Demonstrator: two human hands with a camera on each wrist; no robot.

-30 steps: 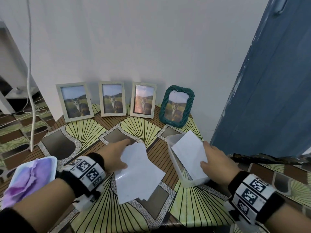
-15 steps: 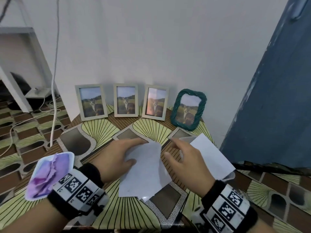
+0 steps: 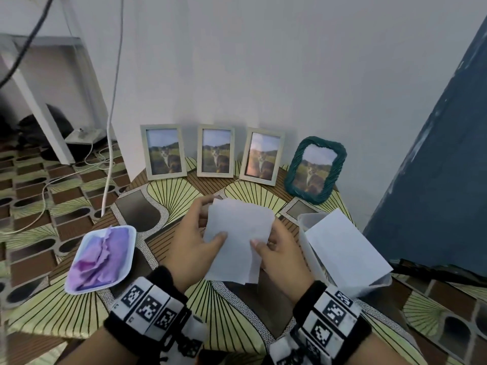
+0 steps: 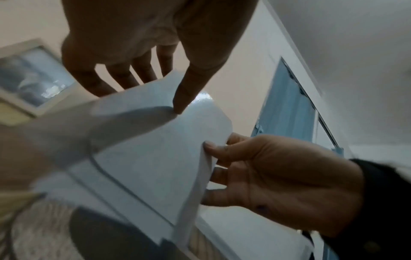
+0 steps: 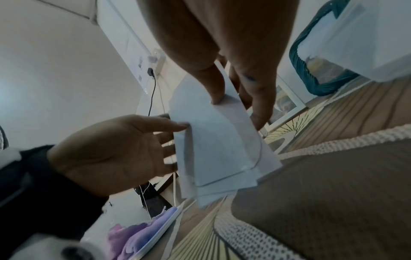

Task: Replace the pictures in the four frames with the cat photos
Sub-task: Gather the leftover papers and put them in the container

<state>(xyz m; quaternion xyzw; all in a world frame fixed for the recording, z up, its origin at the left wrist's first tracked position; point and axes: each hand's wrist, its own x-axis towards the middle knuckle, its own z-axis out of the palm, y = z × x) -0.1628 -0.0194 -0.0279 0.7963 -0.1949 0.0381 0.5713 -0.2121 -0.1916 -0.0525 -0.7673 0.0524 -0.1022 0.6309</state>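
Four frames stand against the wall, each showing a cat photo: a pale left frame (image 3: pixel 163 151), a second (image 3: pixel 216 150), a third (image 3: pixel 262 156), and a green woven frame (image 3: pixel 315 169) (image 5: pixel 311 79). In front of them, above the table, both hands hold a small stack of white sheets (image 3: pixel 237 241) (image 4: pixel 155 158) (image 5: pixel 218 144), blank backs toward me. My left hand (image 3: pixel 210 222) pinches its left edge, thumb on top and fingers behind. My right hand (image 3: pixel 266 234) pinches the right edge the same way. The printed sides are hidden.
A clear plastic container (image 3: pixel 305 233) at the right holds another white sheet (image 3: pixel 342 248). A white tray (image 3: pixel 131 246) with purple cloth (image 3: pixel 100 256) sits at the table's left edge. A blue door stands close on the right; cables hang at left.
My right hand left the sheet in the container and came to the stack. Both hands have lifted the stack off the table and squared it between them.
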